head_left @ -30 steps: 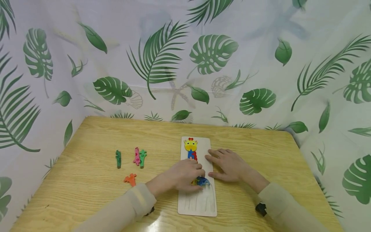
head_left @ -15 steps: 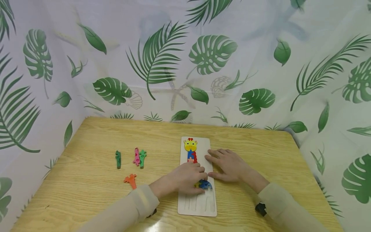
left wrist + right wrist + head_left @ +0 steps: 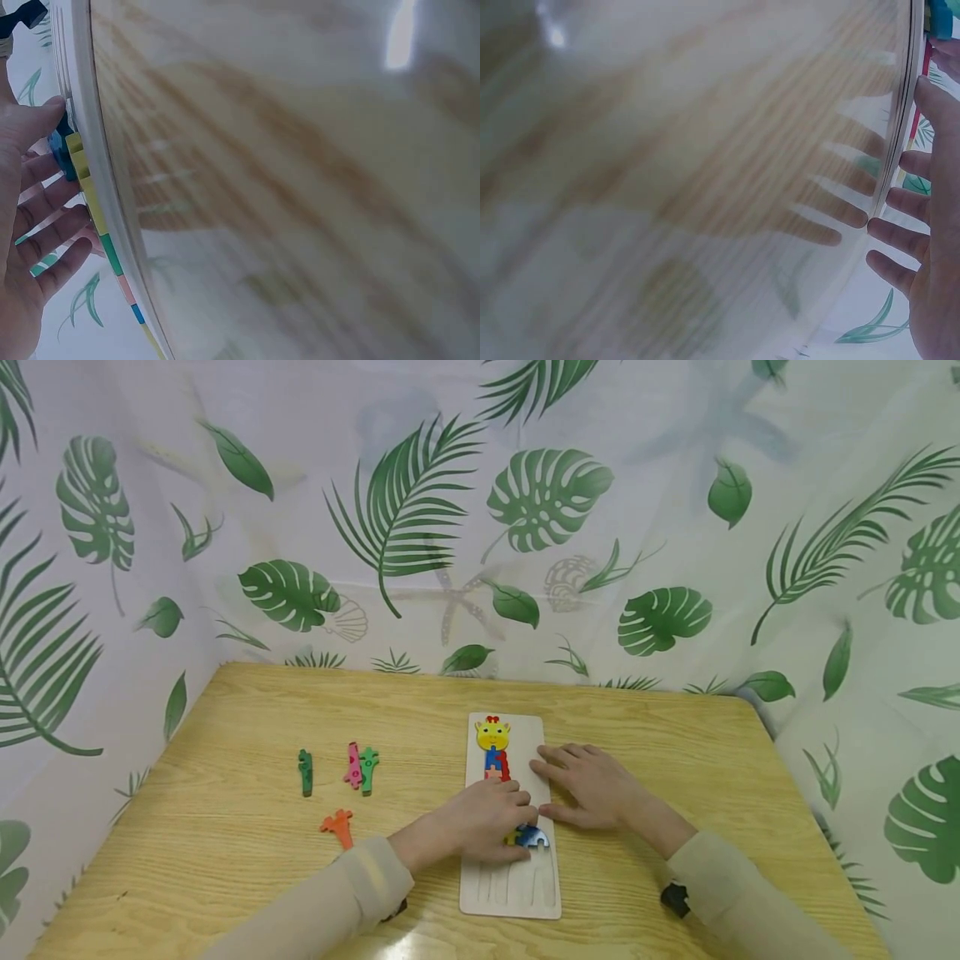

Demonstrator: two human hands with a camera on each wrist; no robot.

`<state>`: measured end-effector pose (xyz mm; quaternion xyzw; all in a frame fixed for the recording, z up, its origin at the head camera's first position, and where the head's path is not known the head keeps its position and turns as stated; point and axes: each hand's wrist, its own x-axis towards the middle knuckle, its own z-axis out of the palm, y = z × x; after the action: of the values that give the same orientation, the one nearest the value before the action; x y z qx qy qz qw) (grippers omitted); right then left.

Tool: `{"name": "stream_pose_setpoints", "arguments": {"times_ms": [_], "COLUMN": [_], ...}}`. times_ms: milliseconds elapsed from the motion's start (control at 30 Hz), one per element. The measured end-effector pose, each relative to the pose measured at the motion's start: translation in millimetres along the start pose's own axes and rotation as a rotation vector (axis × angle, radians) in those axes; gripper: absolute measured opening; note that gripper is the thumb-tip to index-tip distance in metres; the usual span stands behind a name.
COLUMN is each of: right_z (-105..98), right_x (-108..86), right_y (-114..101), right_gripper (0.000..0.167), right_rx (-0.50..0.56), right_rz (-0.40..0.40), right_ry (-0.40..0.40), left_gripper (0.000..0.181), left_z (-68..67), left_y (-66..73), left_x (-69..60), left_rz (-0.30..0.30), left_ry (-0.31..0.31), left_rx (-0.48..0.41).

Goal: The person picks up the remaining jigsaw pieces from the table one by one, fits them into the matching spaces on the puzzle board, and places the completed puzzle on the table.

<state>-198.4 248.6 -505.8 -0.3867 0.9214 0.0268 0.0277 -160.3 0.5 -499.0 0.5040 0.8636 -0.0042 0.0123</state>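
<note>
A pale puzzle board [image 3: 474,893] lies lengthwise on the table, with a yellow giraffe head [image 3: 492,734] and several coloured neck pieces set in its upper part. My left hand [image 3: 483,820] is over the middle of the board and hides some of the pieces. Its thumb and a finger pinch a blue puzzle piece [image 3: 534,837], which lies on the board beside a yellow piece [image 3: 79,156]. Long grooves show in the board below it. My right hand [image 3: 592,787] rests with spread fingers against the board's right edge, thumb and fingertips touching it.
To the left on the wooden table [image 3: 225,860] lie a dark green piece [image 3: 306,773], a pink piece [image 3: 353,767], a green piece [image 3: 367,771] and an orange piece [image 3: 339,827]. Behind the table hangs a leaf-print cloth [image 3: 420,643].
My left hand has shifted slightly right and toward me with the blue puzzle piece, then stayed nearly still over the last half second. My right hand has held its place.
</note>
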Motion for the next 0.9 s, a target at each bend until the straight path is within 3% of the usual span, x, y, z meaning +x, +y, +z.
{"name": "stream_pose_setpoints", "arguments": {"times_ms": [267,900], "right_z": [-0.8,3.1], "right_x": [-0.5,-0.2], "right_y": [-1.1,-0.8], "right_gripper": [0.072,0.074], "right_rx": [-0.001,0.004], "right_rz": [0.007,0.014], "right_ry": [-0.016,-0.01], "left_gripper": [0.043,0.043], "left_z": [-5.0,2.2], "left_y": [2.0,-1.5], "left_x": [-0.2,3.9], "left_rz": [0.009,0.004], "left_ry": [-0.008,-0.02], "left_rx": [0.013,-0.003]}}
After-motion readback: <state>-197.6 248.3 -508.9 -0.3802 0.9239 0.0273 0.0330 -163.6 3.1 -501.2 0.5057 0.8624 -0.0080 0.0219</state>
